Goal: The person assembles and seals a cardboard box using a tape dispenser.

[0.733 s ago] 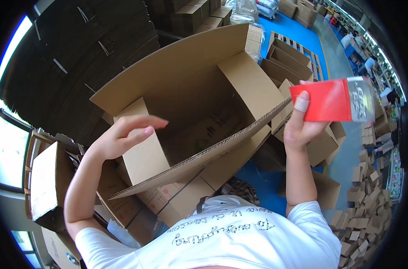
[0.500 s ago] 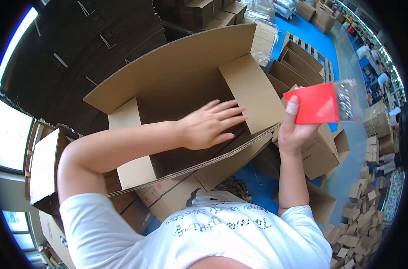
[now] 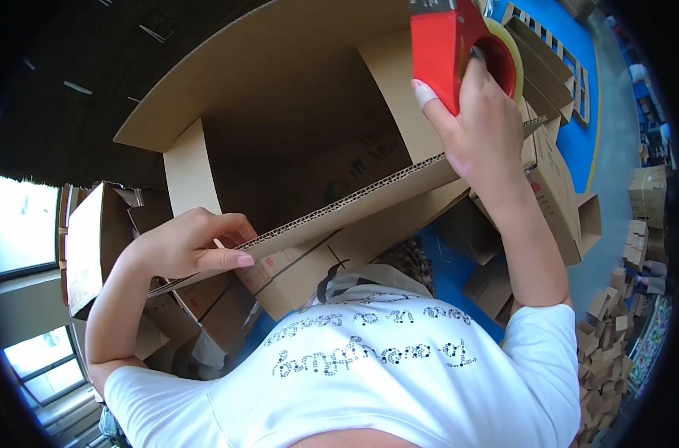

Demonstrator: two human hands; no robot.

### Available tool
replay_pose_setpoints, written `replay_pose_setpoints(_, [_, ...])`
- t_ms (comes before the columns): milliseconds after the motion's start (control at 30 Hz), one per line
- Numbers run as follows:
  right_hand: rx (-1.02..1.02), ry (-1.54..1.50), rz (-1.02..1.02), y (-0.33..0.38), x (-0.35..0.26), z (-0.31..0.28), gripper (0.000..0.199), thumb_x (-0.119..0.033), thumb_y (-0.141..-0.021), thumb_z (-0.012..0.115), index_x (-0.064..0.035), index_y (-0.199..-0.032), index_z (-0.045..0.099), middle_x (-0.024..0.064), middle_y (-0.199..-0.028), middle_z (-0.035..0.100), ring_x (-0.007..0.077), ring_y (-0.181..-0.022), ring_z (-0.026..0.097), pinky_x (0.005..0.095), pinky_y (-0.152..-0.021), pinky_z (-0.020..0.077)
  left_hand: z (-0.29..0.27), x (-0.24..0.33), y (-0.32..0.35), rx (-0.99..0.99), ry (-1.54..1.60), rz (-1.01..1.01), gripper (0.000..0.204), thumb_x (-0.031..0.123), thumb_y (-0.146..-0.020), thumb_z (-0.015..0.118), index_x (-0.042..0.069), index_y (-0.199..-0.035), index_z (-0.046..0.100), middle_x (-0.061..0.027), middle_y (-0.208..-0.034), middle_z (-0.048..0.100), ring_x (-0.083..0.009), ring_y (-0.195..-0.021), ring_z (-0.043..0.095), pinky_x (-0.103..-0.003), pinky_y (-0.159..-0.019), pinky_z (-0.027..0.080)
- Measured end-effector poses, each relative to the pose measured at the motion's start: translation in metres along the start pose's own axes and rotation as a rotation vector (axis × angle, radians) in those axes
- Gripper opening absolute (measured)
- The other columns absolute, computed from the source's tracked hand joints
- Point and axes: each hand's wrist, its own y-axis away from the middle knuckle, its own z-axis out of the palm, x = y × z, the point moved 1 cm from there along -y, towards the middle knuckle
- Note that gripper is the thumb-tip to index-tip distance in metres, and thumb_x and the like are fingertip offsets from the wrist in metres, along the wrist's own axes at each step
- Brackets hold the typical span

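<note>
A large brown cardboard box stands before me with its top flaps raised and its inside in shadow. My left hand pinches the near flap toward its left end, thumb outside and fingers inside. In my right hand is a red tape dispenser carrying a roll of clear yellowish tape. It is lifted over the box's right side flap. A light wrap covers the right thumb's tip.
Tall stacks of flat cardboard rise at the left and back. Open cartons and a pallet stand at the right on blue flooring. A heap of small boxes lies farther right. Another carton sits between the box and me.
My left hand has moved from over the box's opening to the near flap and grips it. My right hand has swung the dispenser up and left, turning it upright.
</note>
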Motion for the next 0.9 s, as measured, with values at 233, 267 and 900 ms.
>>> replay_pose_setpoints(233, [-0.194, 0.067, 0.126, -0.009, 0.002, 0.001, 0.050, -0.041, -0.086, 0.061, 0.0060, -0.101, 0.052, 0.0225, -0.082, 0.064, 0.0397, -0.080, 0.064, 0.0459, -0.073, 0.0505, 0.003, 0.024, -0.007, 0.132, -0.368, -0.159, 0.045, 0.039, -0.099, 0.041, -0.002, -0.106, 0.059, -0.0202, -0.061, 0.057, -0.0371, -0.063, 0.060, -0.042, -0.062, 0.047])
replay_pose_setpoints(267, [-0.199, 0.066, 0.128, -0.006, 0.001, 0.001, 0.050, -0.041, -0.086, 0.061, 0.0060, -0.101, 0.052, 0.0225, -0.082, 0.064, 0.0397, -0.080, 0.064, 0.0459, -0.073, 0.0505, 0.009, 0.027, -0.007, 0.127, -0.366, -0.160, 0.045, 0.039, -0.099, 0.041, -0.002, -0.106, 0.059, -0.0202, -0.061, 0.057, -0.0371, -0.063, 0.060, -0.042, -0.062, 0.047])
replay_pose_setpoints(900, [-0.045, -0.073, 0.145, 0.046, 0.000, -0.027, 0.040, -0.034, -0.082, 0.068, 0.0022, -0.096, 0.058, 0.0199, -0.077, 0.065, 0.0366, -0.069, 0.064, 0.0432, -0.064, 0.0494, 0.061, 0.019, -0.002, -0.018, 0.020, 0.050, 0.057, 0.049, -0.088, 0.059, -0.002, -0.112, 0.065, -0.0163, -0.055, 0.060, -0.0282, -0.049, 0.061, -0.034, -0.049, 0.046])
